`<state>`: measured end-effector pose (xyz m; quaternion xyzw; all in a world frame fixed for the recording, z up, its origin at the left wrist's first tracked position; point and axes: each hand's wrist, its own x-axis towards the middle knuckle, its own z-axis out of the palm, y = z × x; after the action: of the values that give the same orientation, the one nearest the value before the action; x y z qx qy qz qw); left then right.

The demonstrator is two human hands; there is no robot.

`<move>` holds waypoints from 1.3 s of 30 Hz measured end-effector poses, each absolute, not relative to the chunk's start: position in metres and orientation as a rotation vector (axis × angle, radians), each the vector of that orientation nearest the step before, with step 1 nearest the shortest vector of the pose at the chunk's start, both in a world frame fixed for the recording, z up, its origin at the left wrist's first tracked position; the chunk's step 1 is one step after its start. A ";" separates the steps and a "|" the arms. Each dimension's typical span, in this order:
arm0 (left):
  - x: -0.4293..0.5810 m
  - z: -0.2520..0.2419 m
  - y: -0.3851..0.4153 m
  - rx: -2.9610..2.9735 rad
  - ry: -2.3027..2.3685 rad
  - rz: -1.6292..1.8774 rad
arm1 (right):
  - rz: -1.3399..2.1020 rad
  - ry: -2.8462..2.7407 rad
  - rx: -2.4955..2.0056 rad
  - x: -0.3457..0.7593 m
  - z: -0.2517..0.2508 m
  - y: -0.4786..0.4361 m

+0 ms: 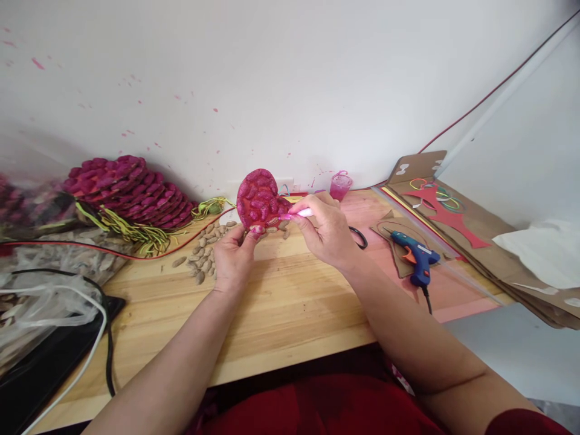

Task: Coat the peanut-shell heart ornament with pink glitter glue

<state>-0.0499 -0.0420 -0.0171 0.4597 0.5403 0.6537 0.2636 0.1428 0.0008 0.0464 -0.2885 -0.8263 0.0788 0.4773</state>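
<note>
Pink-smeared cup (341, 187) beyond right hand (322, 228); tan pieces (8, 306) in bag (63, 302).

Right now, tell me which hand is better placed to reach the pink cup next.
Probably the right hand: it is nearer the pink cup and holds the white-handled tool, while the left hand holds the pink piece.

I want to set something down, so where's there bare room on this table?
The widest bare tabletop lies between your left forearm and right forearm, reaching the near edge, with peanuts at its upper left. It's crowded at left, with pink discs and plastic bags, and at right, with a glue gun and cardboard.
</note>
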 end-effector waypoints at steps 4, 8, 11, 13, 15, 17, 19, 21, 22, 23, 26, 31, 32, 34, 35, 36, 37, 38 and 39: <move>-0.048 -0.017 -0.043 1.222 1.441 1.764 | 0.223 -1.986 -0.697 0.138 0.045 -0.002; -0.046 -0.016 -0.043 1.203 1.435 1.766 | 0.246 -1.981 -0.697 0.135 0.040 0.000; -0.045 -0.016 -0.043 1.200 1.433 1.762 | 0.249 -1.946 -0.737 0.137 0.040 0.001; -0.045 -0.015 -0.043 1.193 1.448 1.759 | 0.261 -1.910 -0.763 0.139 0.040 0.002; -0.045 -0.014 -0.044 1.190 1.462 1.763 | 0.313 -1.881 -0.760 0.139 0.041 0.002; -0.045 -0.015 -0.043 1.193 1.444 1.774 | 0.362 -1.886 -0.724 0.139 0.042 0.001; -0.045 -0.016 -0.043 1.185 1.415 1.789 | 0.347 -1.911 -0.701 0.138 0.041 0.001; -0.046 -0.017 -0.043 1.175 1.410 1.798 | 0.297 -1.914 -0.722 0.138 0.040 0.002; -0.046 -0.018 -0.043 1.176 1.414 1.800 | 0.284 -1.905 -0.740 0.138 0.040 0.002; -0.046 -0.018 -0.043 1.180 1.419 1.801 | 0.287 -1.895 -0.750 0.138 0.040 0.002; -0.046 -0.019 -0.042 1.199 1.413 1.804 | 0.323 -1.899 -0.717 0.139 0.040 0.003; -0.045 -0.018 -0.042 1.159 1.404 1.822 | 0.325 -1.897 -0.748 0.138 0.040 0.002; -0.045 -0.018 -0.042 1.155 1.404 1.821 | 0.337 -1.886 -0.756 0.138 0.040 0.002; -0.044 -0.017 -0.043 1.159 1.406 1.813 | 0.354 -1.877 -0.741 0.138 0.040 0.002; -0.044 -0.017 -0.043 1.161 1.410 1.811 | 0.353 -1.884 -0.728 0.138 0.040 0.002; -0.044 -0.016 -0.043 1.165 1.414 1.807 | 0.344 -1.895 -0.720 0.138 0.040 0.002; -0.044 -0.016 -0.043 1.168 1.415 1.806 | 0.328 -1.905 -0.719 0.137 0.040 0.002; -0.044 -0.016 -0.043 1.168 1.413 1.805 | 0.312 -1.913 -0.723 0.137 0.040 0.001; -0.044 -0.015 -0.043 1.167 1.410 1.804 | 0.300 -1.915 -0.731 0.137 0.040 0.001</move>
<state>-0.0439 -0.0434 -0.0155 0.4357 0.5264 0.6736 0.2817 0.1373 0.0014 0.0403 -0.3035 -0.7954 0.1248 0.5096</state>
